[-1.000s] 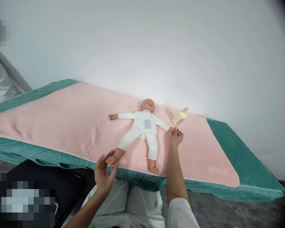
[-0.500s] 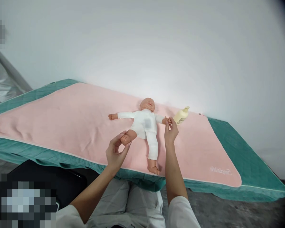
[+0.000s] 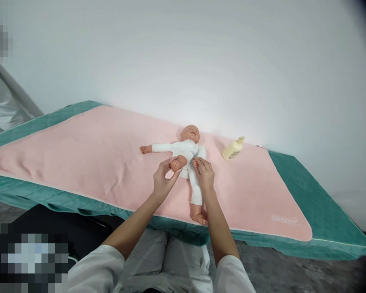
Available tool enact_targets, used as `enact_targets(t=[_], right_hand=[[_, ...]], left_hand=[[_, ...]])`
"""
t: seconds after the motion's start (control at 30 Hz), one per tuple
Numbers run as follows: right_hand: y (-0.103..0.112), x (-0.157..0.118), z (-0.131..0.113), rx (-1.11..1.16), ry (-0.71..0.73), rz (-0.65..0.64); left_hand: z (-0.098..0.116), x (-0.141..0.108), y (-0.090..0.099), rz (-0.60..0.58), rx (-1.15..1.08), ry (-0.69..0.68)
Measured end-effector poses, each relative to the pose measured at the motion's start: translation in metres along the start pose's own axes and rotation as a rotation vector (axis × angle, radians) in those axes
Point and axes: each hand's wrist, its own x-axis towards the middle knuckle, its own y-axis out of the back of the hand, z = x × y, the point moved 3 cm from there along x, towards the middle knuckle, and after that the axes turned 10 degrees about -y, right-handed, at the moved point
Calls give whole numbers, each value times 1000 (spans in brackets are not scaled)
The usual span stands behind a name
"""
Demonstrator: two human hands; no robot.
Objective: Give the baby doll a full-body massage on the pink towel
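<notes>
A baby doll (image 3: 186, 147) in white cloth lies on its back on a pink mat (image 3: 88, 150), its head toward the wall. My left hand (image 3: 167, 179) grips the doll's foot on the image-left side, with that leg bent up over its belly. My right hand (image 3: 203, 173) holds the doll's small hand between thumb and fingers, the arm folded across the body close to the raised foot. The doll's other leg lies straight toward me. To the right of the doll, a pale yellow pump bottle (image 3: 232, 149) stands on the mat.
Under the mat is a green padded cover (image 3: 311, 191) that hangs over the front edge. A white wall (image 3: 201, 61) rises behind. At the lower left is a black object (image 3: 88, 234), and grey-white fabric (image 3: 6, 106) shows at the far left.
My left hand has moved up and right, bringing the doll's foot over its belly. My right hand has moved left with the doll's hand, away from the bottle.
</notes>
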Motion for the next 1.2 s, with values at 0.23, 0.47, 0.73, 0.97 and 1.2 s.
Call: enact_targets(t=[0.23,0.47,0.73,0.97,1.2], right_hand=[[0,-2,3,16,-1,-31],[16,5,18,150,-137,58],[35,17,64,388,-590,187],[36,8,116,381,-920,254],[28,-9,138,356,-995,237]], left_hand=[[-1,-1,-3,-4,19,5],[12,-11,19,-32,20,-87],[24,-58,64,-49,174,-179],[14,-115,93,-53,366,-145],[-3,-154,105,-90,501,-130]])
